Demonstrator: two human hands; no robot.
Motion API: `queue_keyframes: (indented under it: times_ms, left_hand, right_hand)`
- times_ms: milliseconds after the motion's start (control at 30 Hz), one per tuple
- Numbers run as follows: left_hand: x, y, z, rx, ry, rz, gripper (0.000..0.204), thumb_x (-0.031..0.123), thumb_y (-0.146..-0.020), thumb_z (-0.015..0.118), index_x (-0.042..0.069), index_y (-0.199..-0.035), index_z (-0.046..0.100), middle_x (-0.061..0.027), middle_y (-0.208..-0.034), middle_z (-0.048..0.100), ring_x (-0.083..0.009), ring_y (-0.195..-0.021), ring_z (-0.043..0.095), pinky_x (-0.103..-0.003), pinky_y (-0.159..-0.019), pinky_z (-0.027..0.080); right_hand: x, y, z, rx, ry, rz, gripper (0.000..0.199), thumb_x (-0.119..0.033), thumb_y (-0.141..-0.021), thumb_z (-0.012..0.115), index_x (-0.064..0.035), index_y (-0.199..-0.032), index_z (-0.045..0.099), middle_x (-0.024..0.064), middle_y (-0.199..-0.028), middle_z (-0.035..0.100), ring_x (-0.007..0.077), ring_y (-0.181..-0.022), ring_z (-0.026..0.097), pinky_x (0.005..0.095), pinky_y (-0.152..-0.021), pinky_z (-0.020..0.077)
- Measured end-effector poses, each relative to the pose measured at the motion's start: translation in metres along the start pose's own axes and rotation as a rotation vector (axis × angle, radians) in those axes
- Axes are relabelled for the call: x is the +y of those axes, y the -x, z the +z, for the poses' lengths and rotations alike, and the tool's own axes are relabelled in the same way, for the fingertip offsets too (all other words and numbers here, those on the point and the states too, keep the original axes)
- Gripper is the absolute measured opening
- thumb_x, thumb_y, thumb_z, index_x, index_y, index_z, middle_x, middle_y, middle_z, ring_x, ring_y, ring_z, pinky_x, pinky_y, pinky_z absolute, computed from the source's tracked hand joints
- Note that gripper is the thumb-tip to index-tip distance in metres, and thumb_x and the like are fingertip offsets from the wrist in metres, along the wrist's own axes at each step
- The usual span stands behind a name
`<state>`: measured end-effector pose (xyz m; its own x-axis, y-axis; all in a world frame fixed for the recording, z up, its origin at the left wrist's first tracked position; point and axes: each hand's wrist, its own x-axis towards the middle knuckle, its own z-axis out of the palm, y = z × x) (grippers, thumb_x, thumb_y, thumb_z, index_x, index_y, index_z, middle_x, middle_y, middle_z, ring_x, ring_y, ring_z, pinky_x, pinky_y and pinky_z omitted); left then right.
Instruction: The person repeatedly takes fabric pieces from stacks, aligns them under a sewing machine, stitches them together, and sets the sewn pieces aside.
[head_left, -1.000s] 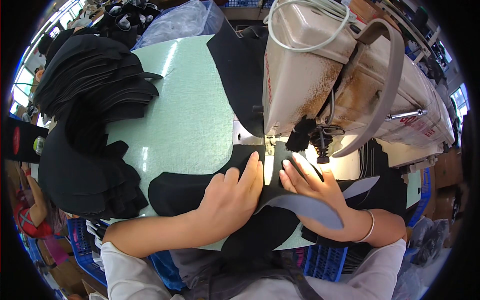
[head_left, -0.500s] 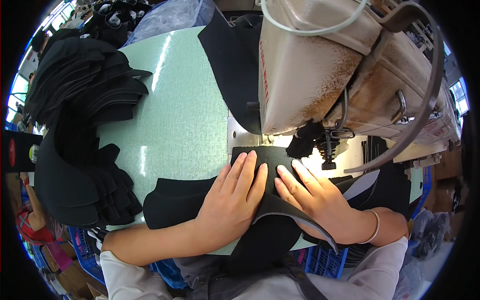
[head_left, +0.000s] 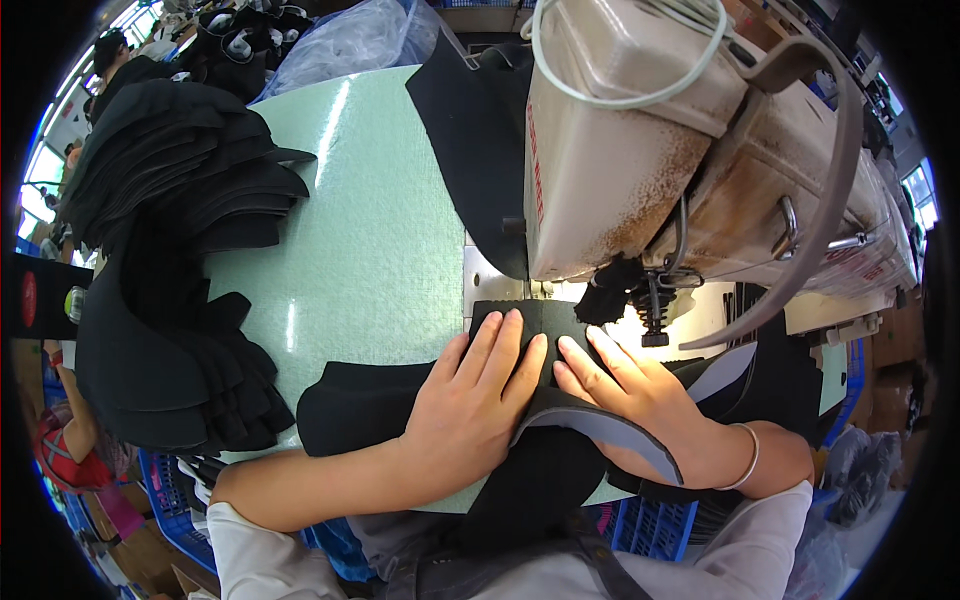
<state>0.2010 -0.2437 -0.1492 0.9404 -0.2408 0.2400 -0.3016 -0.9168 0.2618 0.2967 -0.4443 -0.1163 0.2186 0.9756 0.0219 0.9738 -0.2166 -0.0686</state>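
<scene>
Both palms rest face down on black fabric pieces [head_left: 370, 405] in front of a sewing machine [head_left: 630, 150]. My left hand [head_left: 470, 390] lies on the left part, fingers stretched out and pointing at the needle area. My right hand [head_left: 640, 400] presses on the right part, its fingers spread and partly lit by the machine's lamp. Between the hands a seam line runs up the fabric towards the machine. A curled fabric edge with a grey underside [head_left: 600, 428] rises between the wrists and covers part of the right palm. The needle itself is hidden behind the machine head.
Stacks of cut black pieces [head_left: 170, 340] stand on the left of the pale green table [head_left: 370, 260]. Another black piece [head_left: 470, 170] lies beyond the machine's near end. More black pieces [head_left: 790, 370] are at the right. Blue crates [head_left: 650, 525] sit below the table edge.
The whole view has shifted slightly down and to the right. Both hands keep their flat pose on the fabric; the curled edge shows more of its grey underside.
</scene>
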Motion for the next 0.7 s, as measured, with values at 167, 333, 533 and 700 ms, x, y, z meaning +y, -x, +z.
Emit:
queue_keyframes:
  times_ms: [167, 333, 533, 700]
  left_hand:
    - [-0.006, -0.008, 0.001, 0.007, -0.003, 0.015, 0.058, 0.016, -0.078, 0.062, -0.002, -0.131, 0.050, -0.0226, -0.139, 0.046, -0.0377, -0.126, 0.046, -0.047, -0.101, 0.040]
    - [-0.010, -0.013, 0.001, -0.023, -0.021, 0.019, 0.057, 0.015, -0.078, 0.064, -0.002, -0.130, 0.050, -0.0226, -0.140, 0.045, -0.0370, -0.125, 0.045, -0.047, -0.102, 0.038]
    - [-0.010, -0.014, -0.001, -0.019, -0.013, 0.006, 0.058, 0.014, -0.076, 0.064, -0.003, -0.130, 0.051, -0.0233, -0.138, 0.045, -0.0369, -0.126, 0.044, -0.046, -0.104, 0.037]
    - [-0.011, -0.015, 0.000, -0.010, -0.002, 0.007, 0.060, 0.012, -0.073, 0.065, -0.004, -0.130, 0.051, -0.0238, -0.138, 0.045, -0.0369, -0.126, 0.044, -0.046, -0.105, 0.036]
  right_hand:
    - [0.008, -0.002, 0.000, -0.002, -0.081, 0.022, 0.049, -0.013, -0.076, 0.066, 0.0038, -0.122, 0.058, 0.0211, -0.132, 0.053, 0.0371, -0.119, 0.054, 0.0442, -0.097, 0.0468]
    - [0.015, -0.005, 0.005, 0.064, -0.142, 0.046, 0.048, -0.008, -0.074, 0.067, 0.0032, -0.120, 0.059, 0.0202, -0.131, 0.054, 0.0348, -0.112, 0.057, 0.0431, -0.093, 0.0494]
    - [0.015, -0.004, 0.006, -0.016, -0.229, 0.116, 0.047, -0.007, -0.075, 0.065, 0.0017, -0.121, 0.060, 0.0190, -0.131, 0.055, 0.0334, -0.108, 0.059, 0.0416, -0.092, 0.0500]
    - [0.017, -0.003, 0.009, 0.030, -0.258, 0.086, 0.047, -0.008, -0.075, 0.065, -0.0002, -0.120, 0.059, 0.0164, -0.118, 0.057, 0.0328, -0.101, 0.058, 0.0409, -0.085, 0.0478]
